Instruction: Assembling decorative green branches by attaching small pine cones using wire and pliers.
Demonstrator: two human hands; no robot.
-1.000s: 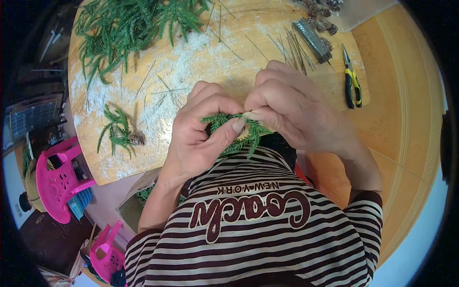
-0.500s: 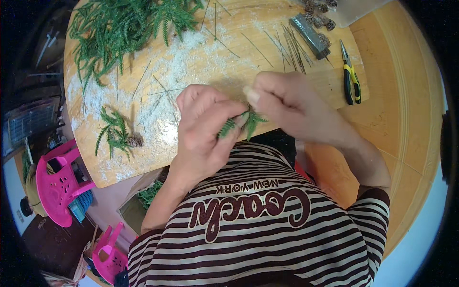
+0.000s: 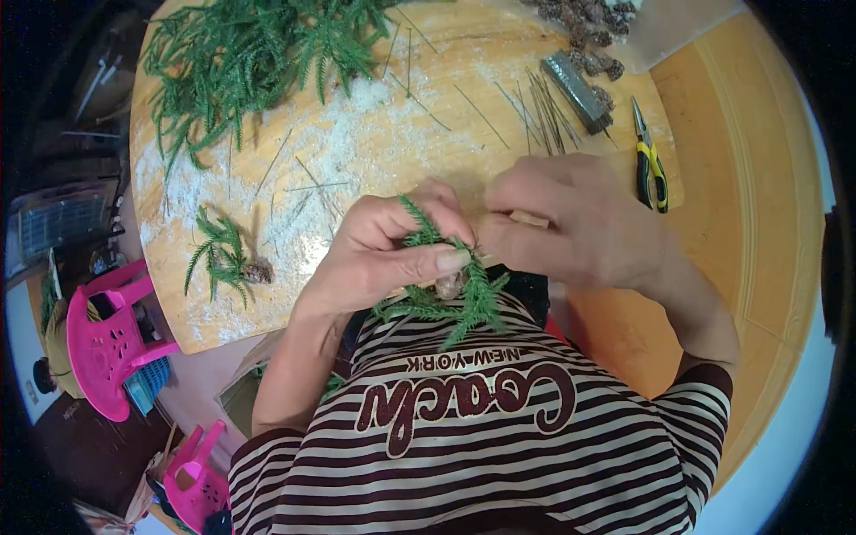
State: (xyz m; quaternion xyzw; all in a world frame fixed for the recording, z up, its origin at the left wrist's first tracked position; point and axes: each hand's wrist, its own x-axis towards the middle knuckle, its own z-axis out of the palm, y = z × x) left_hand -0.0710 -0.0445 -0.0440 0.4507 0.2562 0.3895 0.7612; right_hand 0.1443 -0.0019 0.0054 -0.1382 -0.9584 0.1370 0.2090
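My left hand pinches a green artificial pine sprig between thumb and fingers, in front of my chest at the table's near edge. Several of its needled twigs spread below and above the thumb. A small brownish pine cone shows among them, partly hidden. Close beside the stem end, my right hand is closed with curled fingers, slightly blurred. What its fingertips grip is hidden. On the table to the left lies another sprig with a pine cone at its base.
A heap of green sprigs covers the far left of the wooden table. White flakes and thin wires are scattered about. At the far right are a grey wrapped block, pine cones and yellow-black pliers.
The sprig has been turned and now shows more twigs and a cone. My left hand has rolled, thumb uppermost, and moved slightly nearer my body; my right hand has shifted right and nearer.
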